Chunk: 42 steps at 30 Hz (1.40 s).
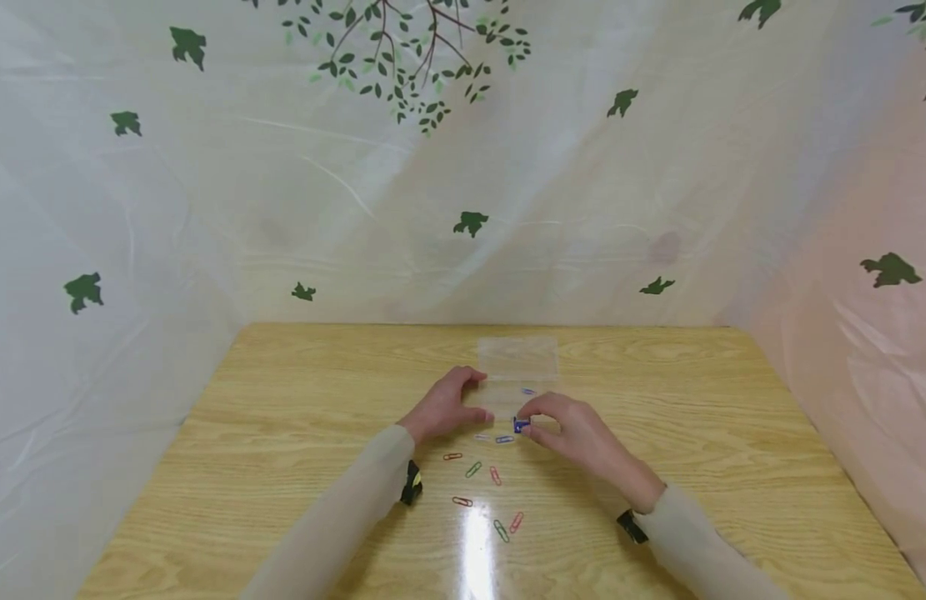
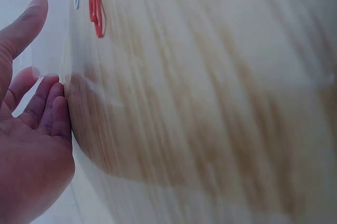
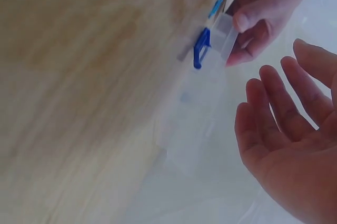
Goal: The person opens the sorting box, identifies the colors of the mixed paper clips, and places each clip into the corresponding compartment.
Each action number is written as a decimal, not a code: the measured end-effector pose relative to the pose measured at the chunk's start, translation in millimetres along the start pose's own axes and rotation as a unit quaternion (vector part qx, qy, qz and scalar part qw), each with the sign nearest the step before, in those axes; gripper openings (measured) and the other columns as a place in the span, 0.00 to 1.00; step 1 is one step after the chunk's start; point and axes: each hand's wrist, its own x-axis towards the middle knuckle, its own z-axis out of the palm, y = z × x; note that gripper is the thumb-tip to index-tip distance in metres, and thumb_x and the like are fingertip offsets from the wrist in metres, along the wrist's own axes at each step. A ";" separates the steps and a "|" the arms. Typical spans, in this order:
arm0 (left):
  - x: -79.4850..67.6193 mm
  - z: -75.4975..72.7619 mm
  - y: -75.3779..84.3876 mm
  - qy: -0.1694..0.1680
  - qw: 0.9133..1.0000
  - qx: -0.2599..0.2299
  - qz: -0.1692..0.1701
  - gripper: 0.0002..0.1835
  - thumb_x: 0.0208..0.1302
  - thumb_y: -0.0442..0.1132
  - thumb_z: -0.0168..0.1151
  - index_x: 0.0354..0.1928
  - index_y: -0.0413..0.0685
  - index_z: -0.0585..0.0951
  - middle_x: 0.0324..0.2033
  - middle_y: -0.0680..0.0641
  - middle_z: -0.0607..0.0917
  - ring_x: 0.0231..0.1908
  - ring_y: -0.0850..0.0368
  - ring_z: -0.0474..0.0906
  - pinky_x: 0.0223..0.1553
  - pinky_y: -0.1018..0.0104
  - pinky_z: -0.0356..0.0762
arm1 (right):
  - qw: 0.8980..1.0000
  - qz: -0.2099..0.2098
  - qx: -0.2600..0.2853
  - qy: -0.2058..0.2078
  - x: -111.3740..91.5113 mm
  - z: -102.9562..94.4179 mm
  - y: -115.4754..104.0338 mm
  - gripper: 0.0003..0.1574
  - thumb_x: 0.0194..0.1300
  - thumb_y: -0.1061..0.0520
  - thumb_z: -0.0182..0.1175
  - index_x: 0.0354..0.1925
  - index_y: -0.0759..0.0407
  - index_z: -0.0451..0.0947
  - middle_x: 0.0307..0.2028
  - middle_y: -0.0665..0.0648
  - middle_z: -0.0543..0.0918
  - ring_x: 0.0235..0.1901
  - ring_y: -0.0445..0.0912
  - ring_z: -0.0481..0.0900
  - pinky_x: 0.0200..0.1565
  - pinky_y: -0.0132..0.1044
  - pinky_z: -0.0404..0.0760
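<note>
A low, clear plastic box (image 1: 500,400) lies on the table, its see-through lid (image 1: 518,358) folded back. My left hand (image 1: 446,406) grips the box's left end, thumb at the front corner and forefinger at the back. A blue latch (image 3: 200,48) shows at the box's front edge. Close over it hovers my right hand (image 1: 571,429), thumb and forefinger bent around the latch in the head view. In the right wrist view that hand's fingers are relaxed and apart from the latch. One light blue paper clip (image 1: 528,392) shows within the box's outline.
In front of the box lie a blue paper clip (image 1: 503,439) and a white one (image 1: 481,437). Nearer me are scattered red, green and pink paper clips, among them a green clip (image 1: 473,470) and a pink clip (image 1: 516,522). A leaf-printed curtain (image 1: 402,250) surrounds the wooden table (image 1: 282,400).
</note>
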 end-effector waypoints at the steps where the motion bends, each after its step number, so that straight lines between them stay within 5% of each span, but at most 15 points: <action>1: 0.2 -0.1 0.0 0.000 1.000 0.000 0.000 0.35 0.62 0.43 0.77 0.69 0.44 0.74 0.63 0.43 0.77 0.65 0.46 0.73 0.70 0.52 0.68 | 1.000 0.001 0.002 -0.005 -1.5 1.0 -0.7 0.11 0.67 0.62 0.70 0.48 0.58 0.86 0.48 0.51 0.88 0.53 0.52 0.85 0.55 0.52 0.84; 20: -0.1 -0.7 0.5 0.002 1.000 0.004 -0.001 0.35 0.61 0.43 0.78 0.68 0.44 0.74 0.62 0.43 0.78 0.65 0.46 0.73 0.70 0.52 0.68 | 0.995 -0.016 0.006 -0.101 -20.8 18.0 -11.7 0.18 0.66 0.57 0.71 0.54 0.54 0.84 0.52 0.51 0.87 0.55 0.49 0.84 0.59 0.49 0.81; 34: 0.8 -0.8 -0.8 0.002 1.000 0.003 -0.002 0.36 0.61 0.43 0.78 0.68 0.44 0.74 0.63 0.42 0.78 0.65 0.46 0.73 0.71 0.52 0.67 | 0.985 -0.025 0.065 -0.161 -28.3 15.7 -17.0 0.23 0.66 0.51 0.73 0.57 0.54 0.83 0.53 0.47 0.86 0.53 0.42 0.82 0.56 0.42 0.82; 42: 0.8 -0.8 1.1 -0.001 1.000 0.003 -0.003 0.36 0.61 0.42 0.78 0.68 0.44 0.74 0.63 0.42 0.77 0.65 0.46 0.73 0.71 0.53 0.67 | 0.977 0.004 0.099 -0.191 -30.7 17.3 -19.1 0.22 0.64 0.52 0.74 0.55 0.54 0.85 0.49 0.45 0.87 0.51 0.40 0.82 0.55 0.38 0.82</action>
